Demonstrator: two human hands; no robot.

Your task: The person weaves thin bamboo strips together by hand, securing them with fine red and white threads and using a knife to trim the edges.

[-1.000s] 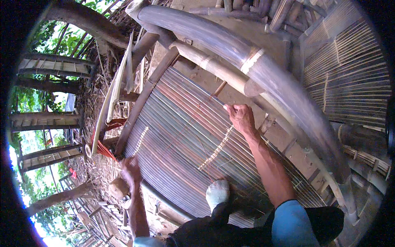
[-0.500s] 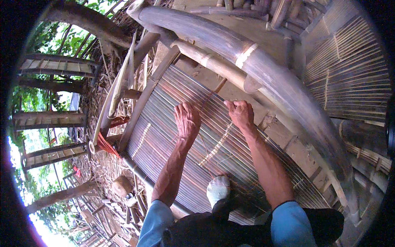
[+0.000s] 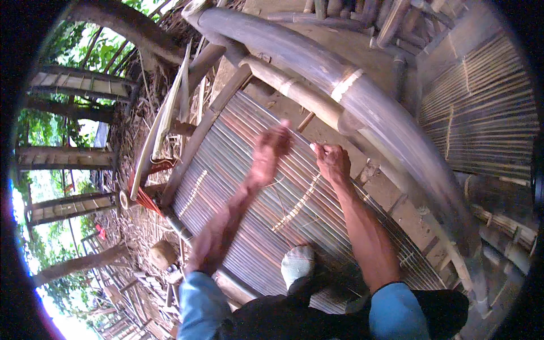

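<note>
Beneath both hands lies a slanting bed of thin bamboo slats (image 3: 226,147), bound crosswise by rows of pale lashing (image 3: 300,207). Smeared by motion, my left hand (image 3: 272,150) is above the upper slats, so its fingers are unclear. My right hand (image 3: 333,161) is closed in a pinch at the far edge of the slats, near the upper end of the lashing row; what it pinches is too small to make out. Thin loose strands (image 3: 280,195) trail across the slats between my forearms.
A thick curved bamboo pole (image 3: 317,51) frames the far and right side. My foot in a pale sock (image 3: 297,265) rests on the slats. Another slatted panel (image 3: 481,107) stands at the right. Split bamboo (image 3: 164,119) and red strands (image 3: 148,203) hang at the left corner.
My left hand has swung a little right and toward the far edge, and is now blurred. The right hand stays pinched in nearly the same place. The view has shifted slightly.
</note>
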